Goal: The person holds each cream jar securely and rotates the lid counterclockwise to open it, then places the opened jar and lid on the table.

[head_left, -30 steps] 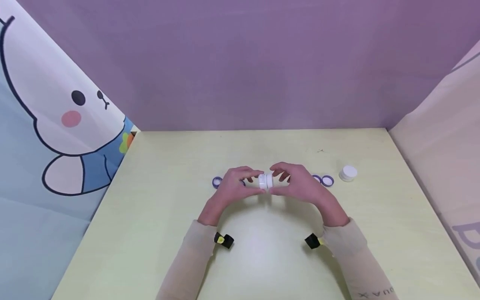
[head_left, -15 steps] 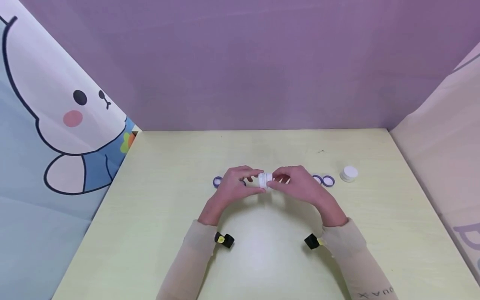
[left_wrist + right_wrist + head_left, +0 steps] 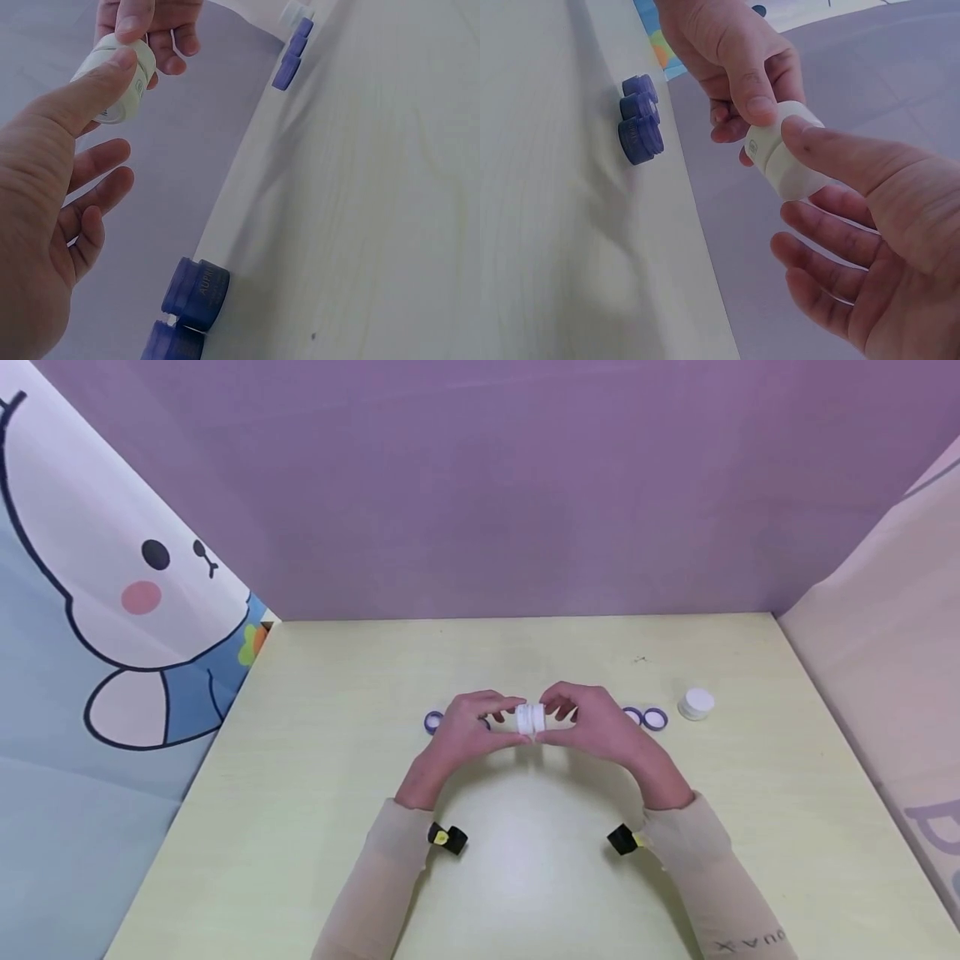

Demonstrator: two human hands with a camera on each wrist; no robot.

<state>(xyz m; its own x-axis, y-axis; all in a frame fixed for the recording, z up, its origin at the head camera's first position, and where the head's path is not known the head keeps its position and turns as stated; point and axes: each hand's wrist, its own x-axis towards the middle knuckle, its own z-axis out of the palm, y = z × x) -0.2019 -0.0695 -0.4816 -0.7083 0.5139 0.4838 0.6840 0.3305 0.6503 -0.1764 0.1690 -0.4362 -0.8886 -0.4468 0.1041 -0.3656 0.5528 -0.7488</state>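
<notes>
A small white cosmetic jar [image 3: 522, 719] is held sideways above the table between both hands. My left hand [image 3: 467, 732] grips the jar's body, thumb on the near side and fingers on the far side. From the other end, my right hand [image 3: 596, 727] grips the white lid [image 3: 802, 171], its thumb pressed on the lid's side. A thin seam shows between lid and body. In the right wrist view, the lower fingers of my right hand are spread loosely off the jar. Faint print marks the jar's side in both wrist views.
Blue open jars [image 3: 637, 141] stand in a row on the pale table [image 3: 315, 827], partly hidden behind my left hand in the head view. Upturned blue lids [image 3: 655, 719] lie beyond my right hand. Another white jar [image 3: 696, 703] stands further right. A purple backdrop [image 3: 480, 493] rises behind.
My right thumb moves forward over the lid, then back towards me, while the right fingers close in and lift again. The left hand and the jar stay nearly in place.
</notes>
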